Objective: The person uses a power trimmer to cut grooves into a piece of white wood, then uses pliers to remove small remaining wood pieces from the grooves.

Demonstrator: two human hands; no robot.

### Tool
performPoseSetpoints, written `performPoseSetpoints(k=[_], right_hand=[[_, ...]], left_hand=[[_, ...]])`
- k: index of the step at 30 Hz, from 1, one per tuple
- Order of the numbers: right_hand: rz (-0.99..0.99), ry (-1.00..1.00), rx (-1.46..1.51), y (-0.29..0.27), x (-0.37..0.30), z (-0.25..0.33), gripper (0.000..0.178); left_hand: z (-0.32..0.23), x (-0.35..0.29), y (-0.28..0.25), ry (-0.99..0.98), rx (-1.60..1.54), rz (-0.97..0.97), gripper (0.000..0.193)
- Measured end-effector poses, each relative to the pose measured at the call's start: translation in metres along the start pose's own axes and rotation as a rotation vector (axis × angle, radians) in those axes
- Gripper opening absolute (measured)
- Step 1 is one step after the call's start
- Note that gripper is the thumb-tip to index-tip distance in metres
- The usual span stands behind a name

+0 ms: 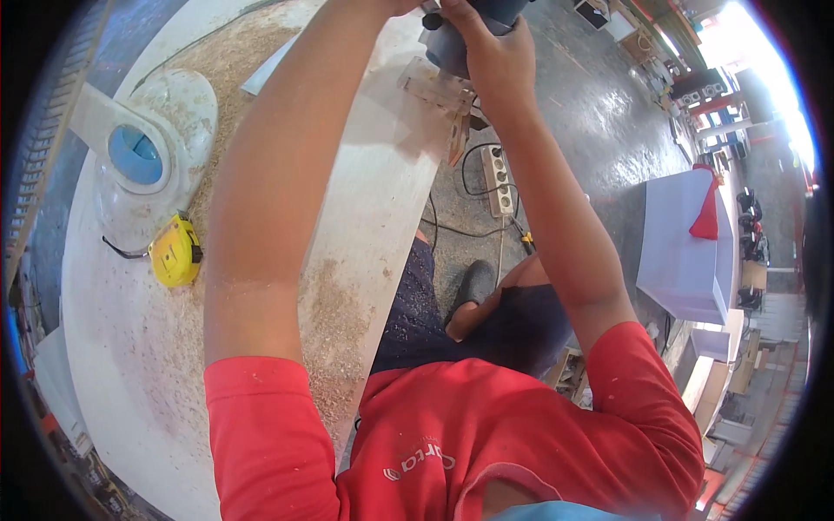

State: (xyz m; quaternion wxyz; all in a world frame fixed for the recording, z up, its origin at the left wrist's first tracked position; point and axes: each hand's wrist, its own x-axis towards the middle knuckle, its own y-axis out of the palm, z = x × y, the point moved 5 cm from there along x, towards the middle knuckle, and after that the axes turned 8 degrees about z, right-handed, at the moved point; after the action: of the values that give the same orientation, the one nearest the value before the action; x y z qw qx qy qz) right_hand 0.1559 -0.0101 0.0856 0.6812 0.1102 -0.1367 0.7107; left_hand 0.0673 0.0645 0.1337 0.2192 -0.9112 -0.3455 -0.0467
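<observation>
My right hand (506,61) is wrapped round the dark body of a trim router (448,50) at the top of the view. Its clear plastic base (437,85) sits at the edge of a long white board (365,200). My left hand (401,6) reaches up beside the tool; the top edge cuts most of it off, so its fingers are hidden. Sawdust (334,321) is strewn over the board under my left forearm. On the left lies a yellow tape measure (175,252), near a white rounded piece (195,100) with a blue-centred ring opening.
A power strip (498,181) with dark cables lies on the floor right of the board. Farther right stands a white box-like cabinet (682,239) with a red cloth (706,208) over its edge. Shelves and tools line the far right.
</observation>
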Motion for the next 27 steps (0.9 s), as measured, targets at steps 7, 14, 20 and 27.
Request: performPoseSetpoints(k=[7, 14, 20, 27], right_hand=[[-0.066, 0.045, 0.049, -0.004, 0.000, -0.011, 0.035], [-0.135, -0.020, -0.020, -0.003, -0.004, -0.012, 0.032], [-0.313, -0.046, -0.373, -0.024, 0.001, -0.021, 0.063], [-0.314, -0.087, -0.357, -0.021, -0.005, -0.016, 0.053]], left_hand=[[0.011, 0.040, -0.004, 0.028, -0.774, 0.050, 0.036], [0.014, 0.073, -0.017, -0.017, -0.677, 0.074, 0.029], [0.008, 0.073, -0.031, 0.082, -0.624, 0.188, 0.028], [0.000, 0.057, -0.010, 0.105, -0.835, 0.270, 0.027]])
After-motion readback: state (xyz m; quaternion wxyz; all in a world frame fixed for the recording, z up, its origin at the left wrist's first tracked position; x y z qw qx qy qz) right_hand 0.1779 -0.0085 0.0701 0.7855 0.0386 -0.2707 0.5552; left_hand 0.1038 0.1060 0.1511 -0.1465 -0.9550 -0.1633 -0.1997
